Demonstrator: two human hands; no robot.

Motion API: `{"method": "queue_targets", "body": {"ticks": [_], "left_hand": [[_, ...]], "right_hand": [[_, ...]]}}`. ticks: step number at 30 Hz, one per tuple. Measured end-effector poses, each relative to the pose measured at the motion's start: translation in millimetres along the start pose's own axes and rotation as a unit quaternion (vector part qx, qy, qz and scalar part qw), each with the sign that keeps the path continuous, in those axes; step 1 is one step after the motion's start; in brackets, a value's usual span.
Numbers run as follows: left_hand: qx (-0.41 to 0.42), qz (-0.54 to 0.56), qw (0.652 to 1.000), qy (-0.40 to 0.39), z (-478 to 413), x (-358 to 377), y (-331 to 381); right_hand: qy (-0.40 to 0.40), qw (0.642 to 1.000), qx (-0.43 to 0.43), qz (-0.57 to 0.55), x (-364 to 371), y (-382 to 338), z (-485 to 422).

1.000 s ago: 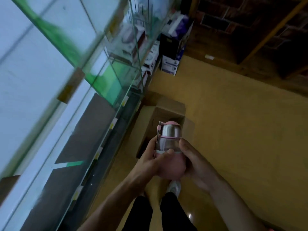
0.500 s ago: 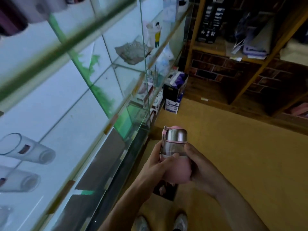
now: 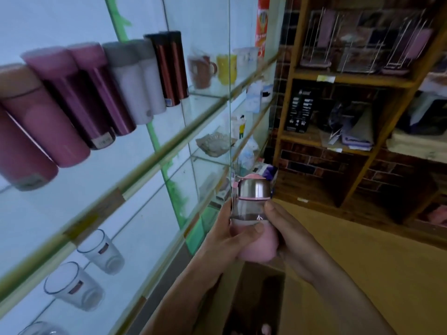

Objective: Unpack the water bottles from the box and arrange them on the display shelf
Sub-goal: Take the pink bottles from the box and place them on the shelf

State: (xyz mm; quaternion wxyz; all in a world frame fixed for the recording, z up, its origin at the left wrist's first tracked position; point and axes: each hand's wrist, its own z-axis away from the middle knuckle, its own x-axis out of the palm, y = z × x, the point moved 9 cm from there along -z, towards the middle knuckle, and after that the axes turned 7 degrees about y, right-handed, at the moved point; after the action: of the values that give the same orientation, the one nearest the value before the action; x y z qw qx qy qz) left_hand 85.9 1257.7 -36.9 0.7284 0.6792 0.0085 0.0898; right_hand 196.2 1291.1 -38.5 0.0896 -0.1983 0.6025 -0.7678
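Leftward, flasks (image 3: 125, 85) and tumblers (image 3: 101, 251) line shelves (image 3: 154, 158) beside the bottle (image 3: 252, 189).

Small shop interior: glass display shelves (image 3: 154, 151) stocked with rows of flasks (image 3: 101, 93), mugs (image 3: 226, 68) and tumblers (image 3: 101, 252); wooden rack (image 3: 358, 146) holding boxed, packaged goods.

Dim overall, brightest along the pale display shelf (image 3: 145, 169); wide-angle edges bend and the flasks (image 3: 72, 97) smear

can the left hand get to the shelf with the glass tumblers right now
Probably yes: the shelf edge lies just beside the left hand, nothing between, though that hand holds the pink bottle.
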Motion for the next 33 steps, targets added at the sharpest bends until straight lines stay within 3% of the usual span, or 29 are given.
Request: {"method": "queue_targets", "body": {"ticks": [11, 33], "left_hand": [[0.125, -0.021, 0.992, 0.006, 11, -36, 94], [0.228, -0.054, 0.953, 0.194, 27, -113, 188]], "right_hand": [[-0.009, 0.994, -0.103, 0.017, 58, -78, 5], [-0.241, 0.947, -0.202, 0.061, 164, -168, -43]]}}
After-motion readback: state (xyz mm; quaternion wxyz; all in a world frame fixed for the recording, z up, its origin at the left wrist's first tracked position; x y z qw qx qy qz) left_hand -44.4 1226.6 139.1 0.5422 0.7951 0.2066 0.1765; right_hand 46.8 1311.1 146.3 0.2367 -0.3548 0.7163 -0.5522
